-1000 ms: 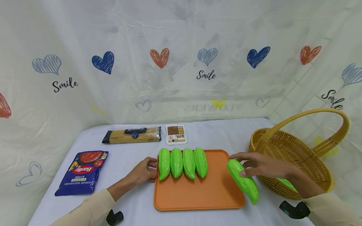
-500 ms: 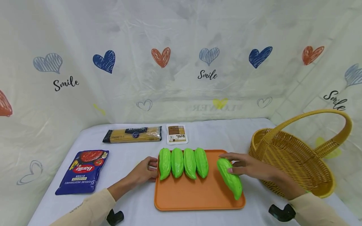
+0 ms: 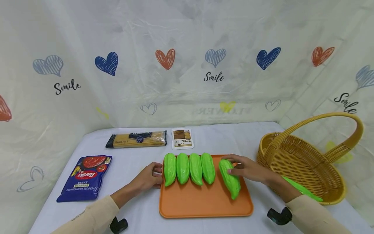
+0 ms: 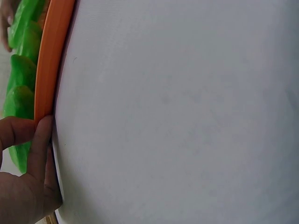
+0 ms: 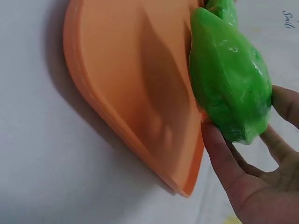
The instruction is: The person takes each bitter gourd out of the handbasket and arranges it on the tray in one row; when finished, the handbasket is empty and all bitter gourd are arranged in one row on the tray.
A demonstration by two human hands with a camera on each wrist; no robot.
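Note:
My right hand [image 3: 248, 168] grips a glossy, lumpy green bitter melon [image 3: 230, 180], with its thumb and fingers around the upper end. In the right wrist view this bitter melon [image 5: 229, 77] is held over the orange tray [image 5: 126, 88], which carries its shadow. My left hand [image 3: 148, 177] pinches the left rim of the tray [image 3: 201, 204]; in the left wrist view its digits lie on both sides of the orange rim [image 4: 52, 70]. Several more bitter melons [image 3: 182, 169] lie side by side along the tray's back left, tips toward me.
A wicker basket [image 3: 306, 156] with a tall handle stands right of the tray, with another green bitter melon [image 3: 302, 188] inside, partly behind my forearm. Behind the tray lie a spaghetti pack [image 3: 137, 139] and a small white packet [image 3: 182, 139]. A blue Barilla pouch [image 3: 84, 178] lies left.
My right hand has carried the bitter melon leftward from beside the basket to over the tray's right part, close to the row. The left hand has stayed at the tray's rim.

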